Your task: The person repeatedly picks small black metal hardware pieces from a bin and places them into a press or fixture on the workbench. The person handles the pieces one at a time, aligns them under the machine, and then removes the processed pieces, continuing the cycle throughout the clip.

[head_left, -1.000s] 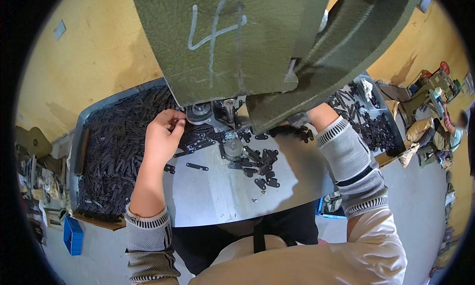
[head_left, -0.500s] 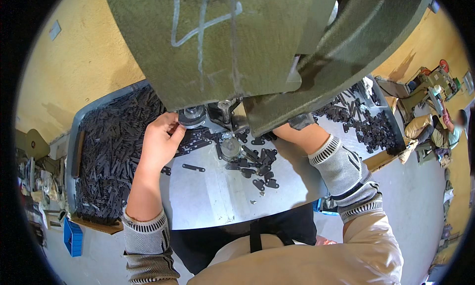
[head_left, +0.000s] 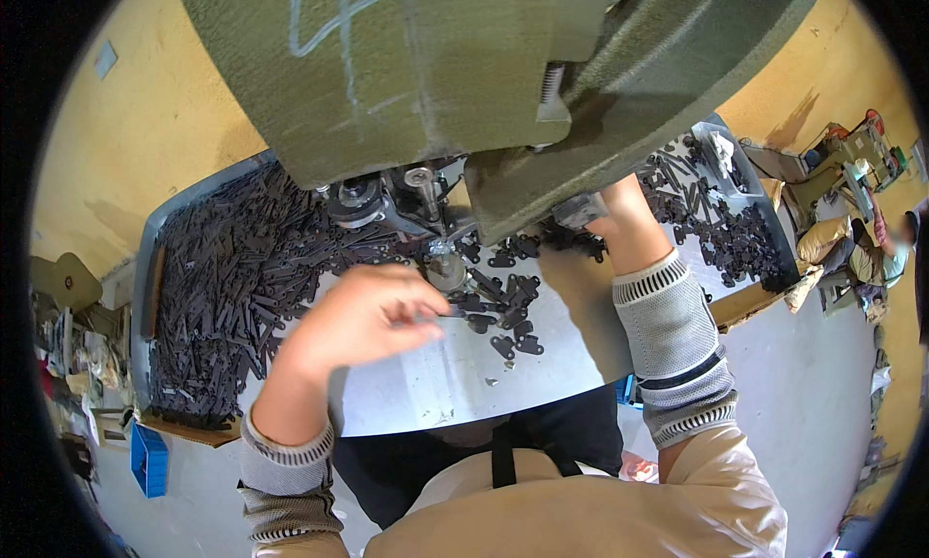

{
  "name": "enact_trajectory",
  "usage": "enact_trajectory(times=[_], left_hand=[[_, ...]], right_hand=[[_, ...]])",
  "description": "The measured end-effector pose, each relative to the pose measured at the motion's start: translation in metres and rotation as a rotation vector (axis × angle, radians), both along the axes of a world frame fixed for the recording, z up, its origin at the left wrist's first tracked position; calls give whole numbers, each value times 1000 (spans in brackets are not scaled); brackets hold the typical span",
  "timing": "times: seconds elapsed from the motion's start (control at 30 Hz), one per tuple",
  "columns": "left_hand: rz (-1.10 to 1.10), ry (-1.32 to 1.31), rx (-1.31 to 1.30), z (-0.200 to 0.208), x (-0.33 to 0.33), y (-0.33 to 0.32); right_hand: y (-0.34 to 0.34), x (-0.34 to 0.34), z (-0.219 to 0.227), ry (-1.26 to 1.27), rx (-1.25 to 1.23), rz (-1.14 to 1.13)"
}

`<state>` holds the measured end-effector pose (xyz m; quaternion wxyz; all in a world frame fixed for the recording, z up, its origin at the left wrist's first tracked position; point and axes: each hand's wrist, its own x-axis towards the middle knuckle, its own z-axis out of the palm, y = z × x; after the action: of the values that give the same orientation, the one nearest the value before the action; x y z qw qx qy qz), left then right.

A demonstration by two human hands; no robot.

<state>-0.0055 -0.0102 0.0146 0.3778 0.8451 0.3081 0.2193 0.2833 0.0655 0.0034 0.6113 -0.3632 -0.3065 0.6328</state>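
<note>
My left hand [head_left: 373, 316] is over the metal table just left of the round post under the machine head, its fingers partly curled. Motion smears them, and I cannot make out whether they hold a part. Beside its fingertips lies a loose pile of small black metal link plates [head_left: 503, 311]. The round metal post [head_left: 446, 271] stands under the press tooling [head_left: 421, 185]. My right hand [head_left: 624, 214] reaches behind the green machine's curved arm, near more black plates; its fingers are hidden.
The big green machine body [head_left: 406, 74] fills the top. A tray of black strips [head_left: 213, 297] lies at left, and small black parts [head_left: 726, 248] heap at right. The metal table's front edge [head_left: 426, 427] is near my lap. A person [head_left: 895, 248] sits far right.
My left hand has left the tooling at the machine head and moved down and right toward the small plates. My right hand stays behind the machine arm. The view has shifted slightly.
</note>
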Motion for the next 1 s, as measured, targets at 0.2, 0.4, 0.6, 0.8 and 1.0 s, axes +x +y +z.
enact_trajectory(times=[0.2, 0.4, 0.6, 0.8, 1.0], left_hand=[[-9, 209, 402, -16, 49, -25], [124, 423, 552, -22, 88, -25], [286, 278, 493, -16, 103, -18], [408, -125, 29, -21, 128, 2], [442, -404, -280, -31, 146, 11]], right_hand=[[-5, -9, 8, 269, -109, 39], [-3, -10, -3, 26, 25, 36], [-6, -10, -5, 209, -80, 97], [-11, -15, -8, 309, -174, 205], [-11, -20, -12, 354, -176, 15]])
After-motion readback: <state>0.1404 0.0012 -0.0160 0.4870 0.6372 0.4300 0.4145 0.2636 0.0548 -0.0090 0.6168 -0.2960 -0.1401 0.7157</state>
